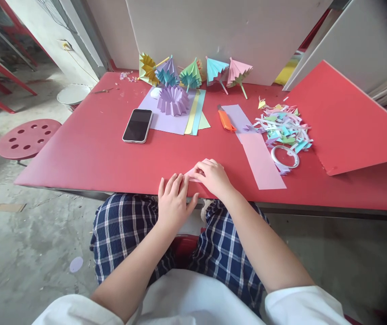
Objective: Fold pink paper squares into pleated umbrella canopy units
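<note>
A small piece of folded pink paper (pixel 192 175) lies at the front edge of the red table (pixel 88 153), mostly covered by my fingers. My left hand (pixel 174 198) lies with its fingers stretched and thumb apart, the fingertips touching the paper's left end. Thumb and fingers of my right hand (pixel 212 177) are closed on the paper's right part. To the right lie a flat pink paper strip (pixel 264 162) and a purple strip (pixel 236 118). An orange utility knife (pixel 226 119) rests against the purple strip.
Several folded paper umbrellas (pixel 217 70) stand along the back wall. A pleated purple paper ring (pixel 173 101) sits on coloured sheets (pixel 198 113), beside a phone (pixel 137 126). Paper scraps (pixel 286 126), a white tape roll (pixel 284 156) and a tilted red board (pixel 349 122) occupy the right side.
</note>
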`<control>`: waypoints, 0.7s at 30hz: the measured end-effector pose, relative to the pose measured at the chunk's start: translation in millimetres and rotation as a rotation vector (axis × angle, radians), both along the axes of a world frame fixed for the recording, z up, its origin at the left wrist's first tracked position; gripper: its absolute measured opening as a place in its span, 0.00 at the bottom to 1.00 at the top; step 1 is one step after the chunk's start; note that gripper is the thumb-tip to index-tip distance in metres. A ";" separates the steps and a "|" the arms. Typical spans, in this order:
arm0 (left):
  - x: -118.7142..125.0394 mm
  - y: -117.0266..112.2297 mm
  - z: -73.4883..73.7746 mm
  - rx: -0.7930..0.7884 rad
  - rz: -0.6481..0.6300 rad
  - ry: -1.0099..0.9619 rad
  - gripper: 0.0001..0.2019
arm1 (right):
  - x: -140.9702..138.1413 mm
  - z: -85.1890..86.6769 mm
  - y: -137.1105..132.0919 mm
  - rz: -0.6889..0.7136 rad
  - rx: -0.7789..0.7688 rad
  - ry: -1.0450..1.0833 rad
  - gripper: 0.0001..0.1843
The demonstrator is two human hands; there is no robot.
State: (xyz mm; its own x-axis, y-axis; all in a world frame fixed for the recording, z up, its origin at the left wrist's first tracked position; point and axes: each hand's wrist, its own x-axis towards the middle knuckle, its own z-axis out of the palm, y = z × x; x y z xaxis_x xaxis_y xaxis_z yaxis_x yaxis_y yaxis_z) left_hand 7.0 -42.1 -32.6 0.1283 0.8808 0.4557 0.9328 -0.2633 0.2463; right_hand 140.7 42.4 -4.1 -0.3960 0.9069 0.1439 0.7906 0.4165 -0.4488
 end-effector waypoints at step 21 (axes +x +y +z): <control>-13.7 -5.7 3.0 0.035 0.067 0.002 0.20 | 2.1 -5.5 -1.4 0.023 0.066 -0.058 0.06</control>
